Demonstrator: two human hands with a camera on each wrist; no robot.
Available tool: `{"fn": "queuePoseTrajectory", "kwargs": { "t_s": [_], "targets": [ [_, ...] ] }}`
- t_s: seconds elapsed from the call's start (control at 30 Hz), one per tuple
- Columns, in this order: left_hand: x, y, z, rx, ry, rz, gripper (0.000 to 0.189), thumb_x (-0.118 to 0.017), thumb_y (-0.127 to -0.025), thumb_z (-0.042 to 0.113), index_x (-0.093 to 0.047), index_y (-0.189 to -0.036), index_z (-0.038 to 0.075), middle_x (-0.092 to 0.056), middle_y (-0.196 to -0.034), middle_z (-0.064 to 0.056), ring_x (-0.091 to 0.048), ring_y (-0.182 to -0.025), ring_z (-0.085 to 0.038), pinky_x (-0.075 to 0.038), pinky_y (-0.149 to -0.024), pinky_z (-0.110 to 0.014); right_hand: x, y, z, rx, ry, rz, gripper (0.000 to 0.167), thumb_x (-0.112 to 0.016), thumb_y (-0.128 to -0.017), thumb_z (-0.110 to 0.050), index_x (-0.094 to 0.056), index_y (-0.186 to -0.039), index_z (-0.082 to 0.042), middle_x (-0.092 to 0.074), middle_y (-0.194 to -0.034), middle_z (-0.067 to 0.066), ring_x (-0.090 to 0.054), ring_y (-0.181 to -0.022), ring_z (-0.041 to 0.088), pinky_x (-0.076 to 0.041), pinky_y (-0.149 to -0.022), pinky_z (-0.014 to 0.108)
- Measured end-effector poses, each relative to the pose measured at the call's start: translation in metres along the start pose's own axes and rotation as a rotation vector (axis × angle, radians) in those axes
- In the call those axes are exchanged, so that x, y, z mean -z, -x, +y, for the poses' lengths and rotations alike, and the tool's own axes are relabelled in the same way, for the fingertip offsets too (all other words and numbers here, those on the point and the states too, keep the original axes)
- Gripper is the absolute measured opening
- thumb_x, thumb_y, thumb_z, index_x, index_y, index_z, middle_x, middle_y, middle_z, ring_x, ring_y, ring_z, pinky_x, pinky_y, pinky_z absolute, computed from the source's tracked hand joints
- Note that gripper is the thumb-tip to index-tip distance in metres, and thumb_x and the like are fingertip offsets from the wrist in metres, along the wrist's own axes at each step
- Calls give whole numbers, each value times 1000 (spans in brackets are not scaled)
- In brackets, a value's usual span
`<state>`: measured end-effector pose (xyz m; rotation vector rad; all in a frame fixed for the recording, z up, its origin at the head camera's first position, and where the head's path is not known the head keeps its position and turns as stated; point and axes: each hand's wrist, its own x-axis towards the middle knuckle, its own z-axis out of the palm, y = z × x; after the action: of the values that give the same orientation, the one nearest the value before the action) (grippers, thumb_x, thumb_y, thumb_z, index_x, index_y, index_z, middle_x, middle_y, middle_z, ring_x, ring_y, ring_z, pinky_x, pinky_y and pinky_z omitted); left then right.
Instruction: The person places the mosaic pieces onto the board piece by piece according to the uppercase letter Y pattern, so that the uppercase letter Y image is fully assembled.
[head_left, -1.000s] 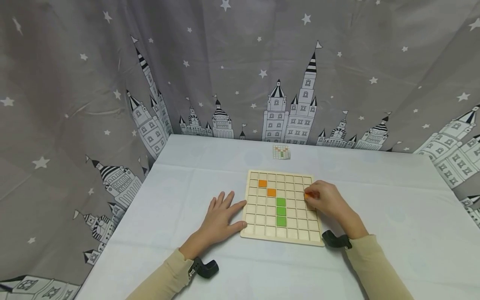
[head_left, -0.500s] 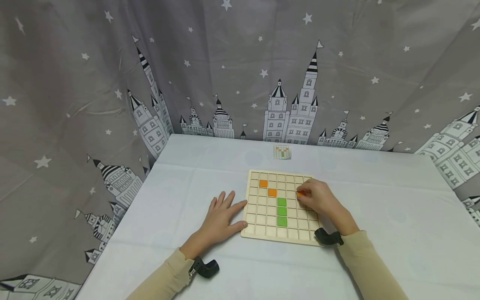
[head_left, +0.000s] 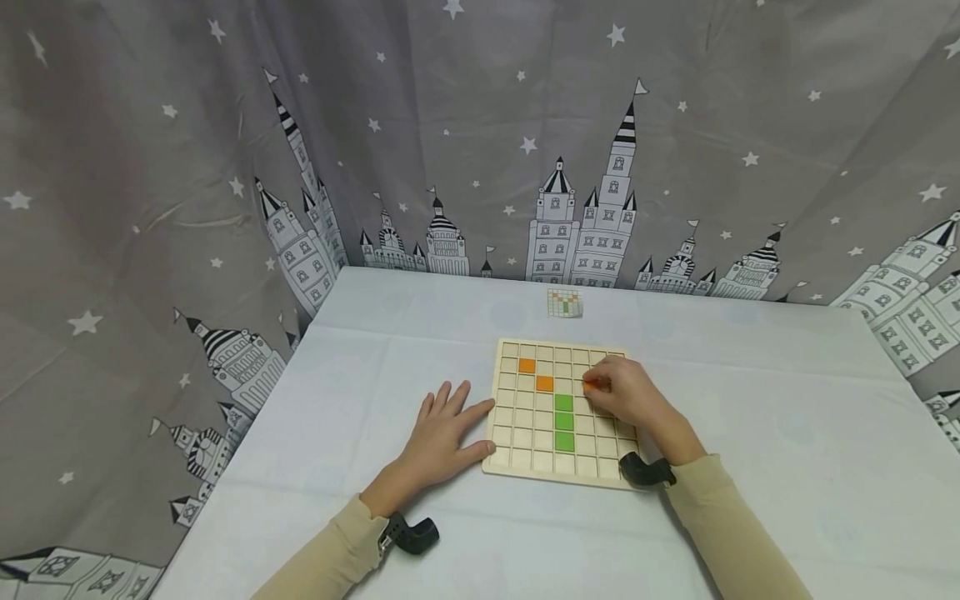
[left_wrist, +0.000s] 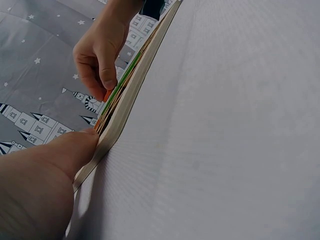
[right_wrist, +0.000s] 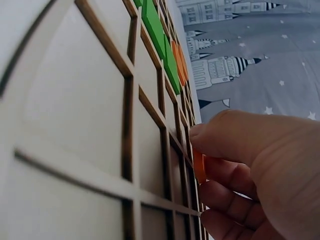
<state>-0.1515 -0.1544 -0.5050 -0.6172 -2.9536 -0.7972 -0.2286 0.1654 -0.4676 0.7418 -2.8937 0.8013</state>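
A wooden grid board [head_left: 525,461] lies on the white-covered table. Two orange square tiles, one of them the upper-left tile [head_left: 527,366], sit in its cells on a diagonal. Below them, a column of green tiles [head_left: 564,421] runs toward the near edge. My right hand [head_left: 626,390] is over the board's right part and pinches an orange tile [right_wrist: 199,165] between thumb and fingers. The left hand [head_left: 437,442] rests with spread fingers on the cloth, its thumb [left_wrist: 75,150] and a fingertip touching the board's left edge.
A small printed card [head_left: 564,303] with a coloured grid pattern lies behind the board. At the back and left, a grey curtain [head_left: 450,108] with castles and stars borders the white tablecloth [head_left: 360,333].
My right hand has moved left over the board with the orange tile, from its right edge toward the green column. The left hand has stayed in place.
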Motion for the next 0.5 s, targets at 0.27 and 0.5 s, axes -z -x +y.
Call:
{"fn": "queuePoseTrajectory", "kwargs": {
  "t_s": [0.27, 0.5],
  "targets": [
    [0, 0, -1, -10, -6, 15, 62, -68, -92, 46, -58, -146, 18, -36, -161, -29, -22, -151, -57, -16, -118, -75, -2, -4, -4, -1, 8, -17, 19, -75, -88, -5, -78, -105, 1, -73, -99, 14, -55, -78, 17, -47, -70, 31],
    [0, 1, 0, -9, -6, 17, 62, -69, -91, 46, -58, -145, 18, -37, -160, -29, -23, -151, -57, -17, -117, -75, -5, -5, -6, 15, -16, -13, 19, -75, -88, -5, -79, -105, 1, -72, -98, 14, -56, -77, 16, -48, -69, 31]
  ]
}}
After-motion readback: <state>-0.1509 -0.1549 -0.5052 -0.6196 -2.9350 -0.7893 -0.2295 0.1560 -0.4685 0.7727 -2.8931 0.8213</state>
